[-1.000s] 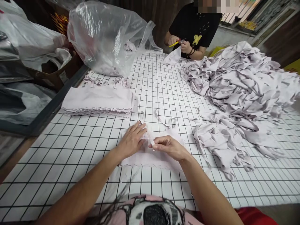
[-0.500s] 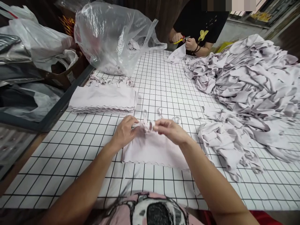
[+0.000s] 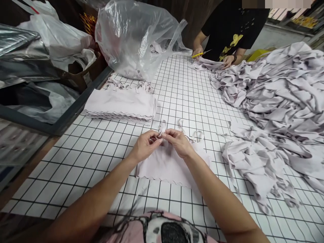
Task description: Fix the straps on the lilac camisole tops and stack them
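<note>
A pale pink garment (image 3: 167, 165) with a wavy lower hem and thin straps lies flat on the grid-patterned table in front of me. My left hand (image 3: 146, 144) pinches a strap (image 3: 162, 127) at the garment's upper left. Right beside it, my right hand (image 3: 177, 141) pinches the same strap area, fingertips nearly touching the left ones. Another strap makes a loop (image 3: 197, 136) at the upper right. Beyond my left hand rests a neat stack of similar garments (image 3: 121, 104), straps at its far edge.
A large heap of pale garments (image 3: 291, 81) covers the right side, with a smaller loose pile (image 3: 255, 165) nearer. A clear plastic bag (image 3: 134, 37) stands at the back. Across the table, a person in black holds yellow-handled scissors (image 3: 198, 54). Bags and a cardboard box (image 3: 83, 74) sit left.
My hands have come together at the strap; before, they were slightly apart. The view has shifted a little to the left. The person opposite has lowered the scissors and cloth.
</note>
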Demonstrator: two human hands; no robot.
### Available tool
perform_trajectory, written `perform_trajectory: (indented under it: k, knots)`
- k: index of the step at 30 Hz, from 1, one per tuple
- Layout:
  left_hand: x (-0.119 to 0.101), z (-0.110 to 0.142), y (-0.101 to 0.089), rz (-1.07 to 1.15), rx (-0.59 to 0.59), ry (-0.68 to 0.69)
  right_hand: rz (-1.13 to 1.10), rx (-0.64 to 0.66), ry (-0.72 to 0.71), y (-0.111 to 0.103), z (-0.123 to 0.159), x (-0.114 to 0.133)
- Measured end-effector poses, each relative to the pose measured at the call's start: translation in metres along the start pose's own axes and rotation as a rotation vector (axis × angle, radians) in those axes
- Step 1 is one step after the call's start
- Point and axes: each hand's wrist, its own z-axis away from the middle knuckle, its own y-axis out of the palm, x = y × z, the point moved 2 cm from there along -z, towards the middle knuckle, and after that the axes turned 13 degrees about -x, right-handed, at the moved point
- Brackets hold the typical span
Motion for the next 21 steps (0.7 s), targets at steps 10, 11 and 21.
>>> perform_trajectory:
  k: [10, 11, 21]
  knots:
    - [-0.002, 0.001, -0.004, -0.079, 0.003, 0.023, 0.234, -0.023, -0.173, -0.005, 0.002, 0.002]
    - [-0.002, 0.001, -0.005, -0.114, -0.006, 0.043, 0.345, -0.103, -0.3, -0.008, 0.003, 0.007]
    - [-0.005, 0.004, -0.001, -0.363, 0.074, 0.24, 0.826, 0.234, -0.697, -0.007, 0.008, 0.022]
